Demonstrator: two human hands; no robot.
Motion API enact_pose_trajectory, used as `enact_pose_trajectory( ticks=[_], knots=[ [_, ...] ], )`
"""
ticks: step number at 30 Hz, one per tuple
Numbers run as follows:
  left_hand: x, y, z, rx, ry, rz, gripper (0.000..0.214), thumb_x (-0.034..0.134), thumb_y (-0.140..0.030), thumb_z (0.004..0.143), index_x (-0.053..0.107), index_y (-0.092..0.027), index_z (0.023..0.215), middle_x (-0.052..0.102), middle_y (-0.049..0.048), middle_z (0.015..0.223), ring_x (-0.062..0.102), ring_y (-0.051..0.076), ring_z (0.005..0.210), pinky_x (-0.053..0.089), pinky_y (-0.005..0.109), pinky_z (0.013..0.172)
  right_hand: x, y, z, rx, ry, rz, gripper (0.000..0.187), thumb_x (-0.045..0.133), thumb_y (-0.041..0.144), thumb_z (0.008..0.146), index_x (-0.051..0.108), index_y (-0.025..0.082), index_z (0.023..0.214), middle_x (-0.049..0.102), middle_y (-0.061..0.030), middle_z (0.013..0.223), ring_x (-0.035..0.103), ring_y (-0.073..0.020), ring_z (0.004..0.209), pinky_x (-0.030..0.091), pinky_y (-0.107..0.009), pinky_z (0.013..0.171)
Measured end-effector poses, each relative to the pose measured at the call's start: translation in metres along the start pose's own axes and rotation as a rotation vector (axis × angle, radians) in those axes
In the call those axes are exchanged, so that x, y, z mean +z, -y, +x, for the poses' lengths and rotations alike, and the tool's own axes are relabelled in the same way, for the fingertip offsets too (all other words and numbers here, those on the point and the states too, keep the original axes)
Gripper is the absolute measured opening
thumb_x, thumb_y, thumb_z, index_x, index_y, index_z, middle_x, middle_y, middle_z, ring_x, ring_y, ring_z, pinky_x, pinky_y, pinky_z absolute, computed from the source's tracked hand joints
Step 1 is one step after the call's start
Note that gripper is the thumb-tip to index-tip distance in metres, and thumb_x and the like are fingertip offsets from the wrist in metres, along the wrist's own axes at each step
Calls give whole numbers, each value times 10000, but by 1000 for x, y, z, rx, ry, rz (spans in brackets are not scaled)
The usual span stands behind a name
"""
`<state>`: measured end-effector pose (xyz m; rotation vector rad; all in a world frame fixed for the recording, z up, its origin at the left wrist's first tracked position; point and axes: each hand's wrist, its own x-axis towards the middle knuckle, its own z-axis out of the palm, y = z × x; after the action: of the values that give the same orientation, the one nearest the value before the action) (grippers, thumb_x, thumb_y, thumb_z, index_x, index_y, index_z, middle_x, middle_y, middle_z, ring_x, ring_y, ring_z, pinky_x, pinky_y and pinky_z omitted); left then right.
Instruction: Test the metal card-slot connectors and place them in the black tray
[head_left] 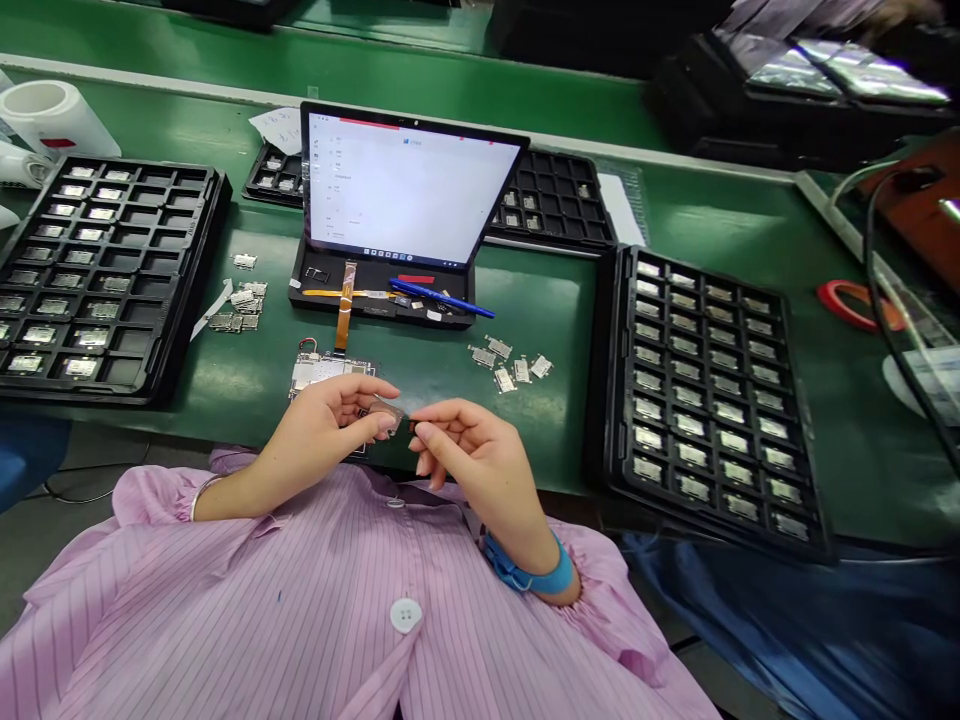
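Note:
My left hand (334,415) is closed, pinching a small flat grey-brown part (386,412) between thumb and fingers. My right hand (476,455) is closed too, its thumb and forefinger on a small dark piece (410,425) at the edge of that part; whether the two are joined I cannot tell. Beneath and beyond my left hand lies a circuit board (311,370), partly covered by it. A brown flex cable (345,312) runs from the board to a lit tablet screen (409,190), propped upright behind a black tray (300,290).
Loose metal card-like modules lie in a left pile (238,310) and a right group (517,362). Black compartment trays of modules stand left (214,215) and right (615,400). A blue pen (442,298) rests across the middle tray. Red tape (832,295) and a cable (870,240) are far right.

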<state>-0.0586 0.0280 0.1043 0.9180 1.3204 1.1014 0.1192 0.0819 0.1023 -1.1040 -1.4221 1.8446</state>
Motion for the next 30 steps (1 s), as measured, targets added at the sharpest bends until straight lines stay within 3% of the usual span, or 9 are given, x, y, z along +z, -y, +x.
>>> enact_pose_trajectory(
  ticks=[3,7,17,20,24,27,30],
  knots=[
    [1,0,1,-41,11,-52,233,728,-258,787,664,-170,992,688,8,767,665,124,700,568,248,682,0,-1,0,-13,-29,8,206,720,364,791,677,181,874,665,-9,671,603,-106,488,503,-200,383],
    [0,2,1,-71,43,-53,191,724,-265,781,660,-167,932,697,22,804,672,132,725,574,262,697,0,-1,2,15,39,-15,208,729,367,785,684,180,865,663,-4,665,601,-102,488,506,-200,389],
    [-7,12,0,-96,100,-16,348,708,-239,791,558,-197,1102,681,-15,726,661,137,681,548,272,680,3,-12,11,116,184,37,215,742,362,778,649,175,828,657,13,634,589,-91,469,478,-189,402],
    [-13,14,4,2,16,198,376,681,-265,826,558,-212,1177,719,30,885,682,172,788,542,308,726,5,-15,24,65,132,7,219,734,359,776,641,169,833,648,13,630,574,-87,468,459,-184,397],
    [-24,20,13,303,-297,775,317,598,-247,895,587,-201,1208,673,80,1185,608,239,1099,474,409,947,4,-21,53,-51,-56,-26,251,720,354,763,658,155,903,644,10,651,554,-80,466,448,-182,385],
    [-29,31,19,428,-280,1031,247,538,-218,929,621,-180,1159,659,81,1227,531,262,1221,389,455,1054,2,-28,70,-28,-71,-33,286,714,342,752,668,133,942,635,12,637,536,-76,445,439,-178,367],
    [-31,43,20,484,-253,1122,244,500,-223,954,627,-186,1159,639,80,1274,513,260,1257,390,450,1044,-1,-33,76,-7,-69,-53,286,712,338,749,671,122,932,627,12,618,522,-70,428,421,-167,352]
  ],
)
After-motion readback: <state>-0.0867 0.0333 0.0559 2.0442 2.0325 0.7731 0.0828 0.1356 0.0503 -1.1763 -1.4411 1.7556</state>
